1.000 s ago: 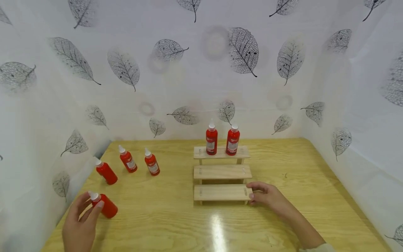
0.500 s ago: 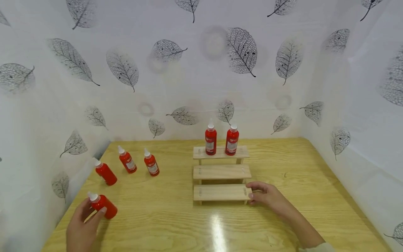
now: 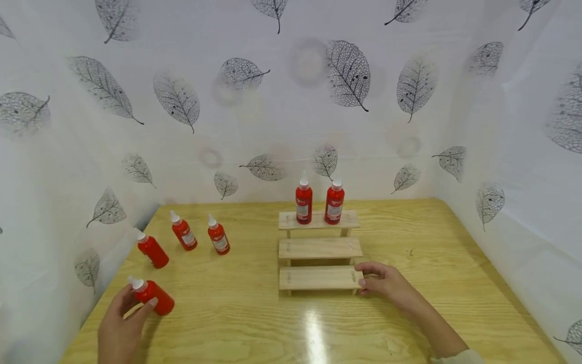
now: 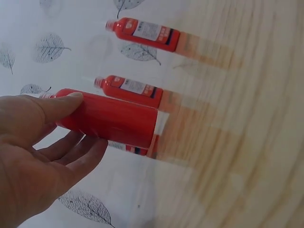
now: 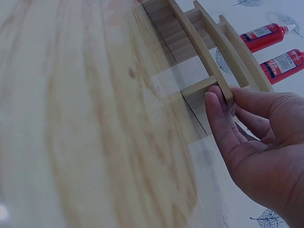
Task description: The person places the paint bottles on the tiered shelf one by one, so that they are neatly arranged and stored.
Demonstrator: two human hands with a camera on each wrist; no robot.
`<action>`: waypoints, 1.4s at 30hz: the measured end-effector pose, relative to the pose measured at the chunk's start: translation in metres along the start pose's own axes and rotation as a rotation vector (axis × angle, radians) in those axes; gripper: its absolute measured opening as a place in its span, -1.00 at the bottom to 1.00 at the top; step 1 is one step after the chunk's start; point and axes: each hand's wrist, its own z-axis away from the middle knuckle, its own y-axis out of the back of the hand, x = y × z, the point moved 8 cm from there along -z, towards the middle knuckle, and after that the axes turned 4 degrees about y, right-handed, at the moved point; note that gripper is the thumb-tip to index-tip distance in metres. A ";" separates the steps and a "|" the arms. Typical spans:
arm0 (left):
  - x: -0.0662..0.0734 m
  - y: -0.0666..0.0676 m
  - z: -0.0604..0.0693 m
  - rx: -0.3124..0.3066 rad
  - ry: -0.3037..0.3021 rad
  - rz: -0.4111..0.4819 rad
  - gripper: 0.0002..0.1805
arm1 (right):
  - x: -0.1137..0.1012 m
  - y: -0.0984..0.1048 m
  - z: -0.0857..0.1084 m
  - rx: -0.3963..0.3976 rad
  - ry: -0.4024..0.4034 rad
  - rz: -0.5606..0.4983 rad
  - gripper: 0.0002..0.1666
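Note:
The left hand (image 3: 122, 326) grips a red bottle (image 3: 156, 297) with a white nozzle, thumb on the near side, at the table's left. In the left wrist view the same bottle (image 4: 111, 118) lies between thumb and fingers, its base free. At the right end of the lowest step of a three-step wooden stand (image 3: 320, 278), the right hand (image 3: 394, 288) pinches the board's edge. The right wrist view shows the thumb and fingers of that hand (image 5: 266, 137) around the board end (image 5: 223, 88). Two red bottles (image 3: 304, 203) (image 3: 334, 204) stand upright on the top step.
Three more red bottles (image 3: 153, 251) (image 3: 184, 232) (image 3: 219, 236) stand on the wooden table (image 3: 245, 318), behind the held bottle. White curtains (image 3: 282, 116) printed with dark leaves surround the table at the back and sides. The middle and lowest steps bear no bottles.
The left hand and its bottle have shifted slightly to the right, and the fingers sit lower around the bottle. The right hand stays at the stand's lowest step.

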 end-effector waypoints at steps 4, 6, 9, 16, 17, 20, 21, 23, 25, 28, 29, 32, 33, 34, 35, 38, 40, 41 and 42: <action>0.011 -0.009 0.005 -0.050 -0.045 -0.027 -0.11 | 0.000 0.000 0.000 0.001 -0.004 0.004 -0.33; 0.020 -0.015 0.007 -0.080 -0.098 -0.051 -0.11 | 0.000 -0.001 0.001 0.001 -0.005 0.003 -0.33; 0.038 -0.026 0.013 -0.127 -0.182 -0.075 -0.15 | -0.001 -0.001 0.001 0.002 -0.005 0.001 -0.32; 0.083 -0.057 0.030 -0.257 -0.319 -0.075 -0.22 | -0.001 -0.001 0.001 0.002 -0.009 -0.002 -0.32; 0.088 -0.062 0.032 -0.273 -0.334 -0.073 -0.21 | 0.000 -0.002 0.001 0.001 -0.009 -0.004 -0.32; 0.105 -0.077 0.038 -0.317 -0.392 -0.069 -0.24 | 0.000 -0.002 0.001 -0.002 -0.007 -0.005 -0.32; 0.111 -0.082 0.041 -0.334 -0.412 -0.060 -0.25 | 0.000 -0.002 0.001 -0.001 -0.006 -0.005 -0.32; 0.122 -0.093 0.046 -0.364 -0.456 -0.043 -0.27 | 0.000 -0.002 0.001 0.001 -0.004 -0.006 -0.32; 0.134 -0.103 0.052 -0.388 -0.503 -0.032 -0.30 | 0.000 -0.001 0.001 0.003 -0.004 -0.008 -0.32; 0.150 -0.120 0.061 -0.425 -0.572 -0.005 -0.33 | -0.001 -0.001 0.001 0.005 -0.002 -0.009 -0.32; 0.155 -0.126 0.064 -0.436 -0.595 0.009 -0.34 | -0.001 -0.001 0.001 0.005 -0.001 -0.007 -0.33; 0.170 -0.144 0.073 -0.477 -0.661 0.046 -0.36 | -0.001 -0.002 0.001 0.006 -0.001 -0.010 -0.33; 0.175 -0.150 0.076 -0.489 -0.681 0.053 -0.36 | -0.001 -0.002 0.001 0.006 -0.001 -0.009 -0.33; 0.180 -0.156 0.080 -0.504 -0.700 0.064 -0.37 | -0.001 -0.002 0.001 0.007 -0.002 -0.011 -0.33; 0.185 -0.163 0.085 -0.519 -0.721 0.074 -0.38 | -0.002 -0.002 0.001 0.007 -0.003 -0.013 -0.33; 0.199 -0.182 0.098 -0.550 -0.779 0.078 -0.39 | -0.002 -0.002 0.002 0.005 -0.005 -0.012 -0.33; 0.207 -0.195 0.106 -0.567 -0.812 0.083 -0.39 | -0.003 -0.002 0.002 0.004 -0.004 -0.013 -0.32; 0.210 -0.201 0.110 -0.575 -0.829 0.084 -0.39 | -0.003 -0.002 0.002 0.003 -0.004 -0.014 -0.32; 0.214 -0.207 0.114 -0.581 -0.844 0.085 -0.39 | -0.003 -0.002 0.002 0.002 -0.002 -0.014 -0.32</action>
